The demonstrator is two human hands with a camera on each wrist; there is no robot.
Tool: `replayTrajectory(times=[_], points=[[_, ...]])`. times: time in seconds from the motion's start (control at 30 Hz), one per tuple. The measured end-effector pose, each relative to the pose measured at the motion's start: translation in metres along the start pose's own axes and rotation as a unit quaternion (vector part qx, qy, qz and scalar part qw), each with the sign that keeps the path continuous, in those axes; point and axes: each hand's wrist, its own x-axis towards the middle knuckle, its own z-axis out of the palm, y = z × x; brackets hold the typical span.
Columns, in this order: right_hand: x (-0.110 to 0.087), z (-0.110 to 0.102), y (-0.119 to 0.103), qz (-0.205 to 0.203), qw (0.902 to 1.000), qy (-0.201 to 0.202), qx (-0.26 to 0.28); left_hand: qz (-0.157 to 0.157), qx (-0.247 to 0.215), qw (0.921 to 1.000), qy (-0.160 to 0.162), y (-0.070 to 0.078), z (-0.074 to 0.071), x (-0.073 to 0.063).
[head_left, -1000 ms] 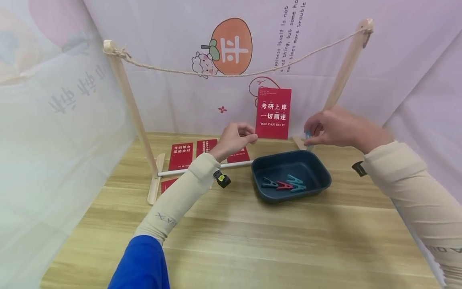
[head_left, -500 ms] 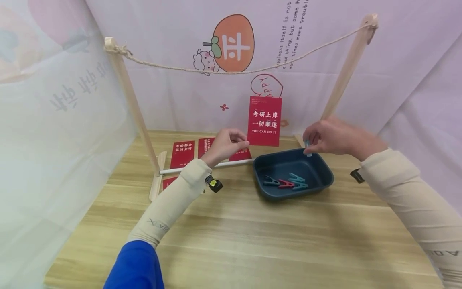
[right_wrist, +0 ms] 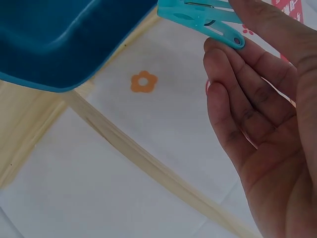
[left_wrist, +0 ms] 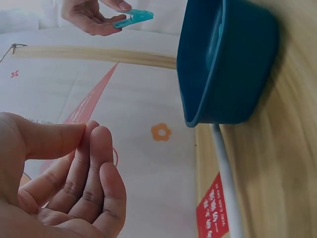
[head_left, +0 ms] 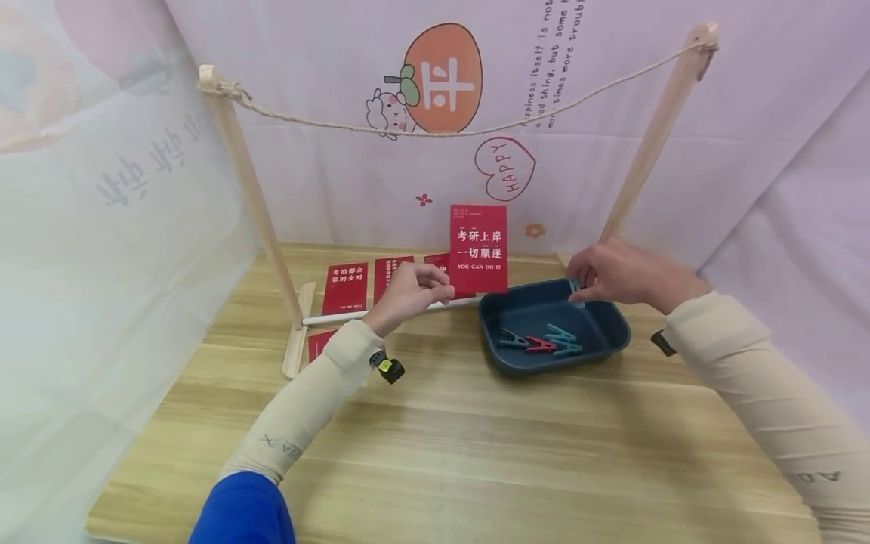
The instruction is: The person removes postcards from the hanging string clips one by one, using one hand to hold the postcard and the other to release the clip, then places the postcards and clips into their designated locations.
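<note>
My left hand [head_left: 411, 296] pinches a red card with white print [head_left: 479, 249] by its lower left corner, and the card stands upright above the table. In the left wrist view the card [left_wrist: 94, 101] shows nearly edge-on beyond thumb and fingertips. My right hand [head_left: 625, 276] is over the far right of a dark blue plastic bin [head_left: 523, 370]. Between its thumb and fingers it pinches a light teal clothespin [right_wrist: 200, 16], clearly visible in the right wrist view. Inside the bin lie several clothespins, among them a red one [head_left: 541, 344] and a teal one [head_left: 560, 332].
Two wooden posts [head_left: 251, 196] carry a sagging twine line [head_left: 435, 134] behind the hands. A white rod [head_left: 333, 320] runs low between them. More red cards [head_left: 345, 287] lie on the wood-grain table [head_left: 435, 453] at the left, partly hidden by my left arm. Printed cloth [head_left: 326, 196] hangs behind.
Left hand and card have moved left and down. My right hand has lowered with the clothespin, from beside the bin to over its far right part.
</note>
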Motion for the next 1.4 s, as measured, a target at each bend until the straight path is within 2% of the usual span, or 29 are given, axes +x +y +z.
replayTrajectory(times=[0.57, 0.8, 0.97, 1.07, 1.3, 1.4], points=[[0.009, 0.029, 0.007, -0.010, 0.9999, -0.004, 0.005, -0.058, -0.026, 0.9978, -0.019, -0.035, -0.009, -0.038], [0.013, 0.037, 0.009, -0.002, 0.9997, -0.021, 0.014, -0.074, -0.032, 0.9965, -0.023, -0.047, -0.011, -0.050], [0.015, 0.043, 0.014, 0.005, 0.9995, -0.031, 0.005, -0.089, -0.037, 0.9951, -0.021, -0.054, -0.012, -0.058], [0.016, 0.047, 0.020, 0.008, 0.9994, -0.033, -0.004, -0.088, -0.046, 0.9947, -0.027, -0.060, -0.012, -0.062], [0.018, 0.060, 0.035, 0.005, 0.9986, -0.034, -0.041, -0.105, -0.051, 0.9926, -0.035, -0.071, -0.011, -0.071], [0.018, 0.065, 0.039, 0.019, 0.9977, -0.042, -0.051, -0.112, -0.051, 0.9917, -0.036, -0.075, -0.012, -0.074]])
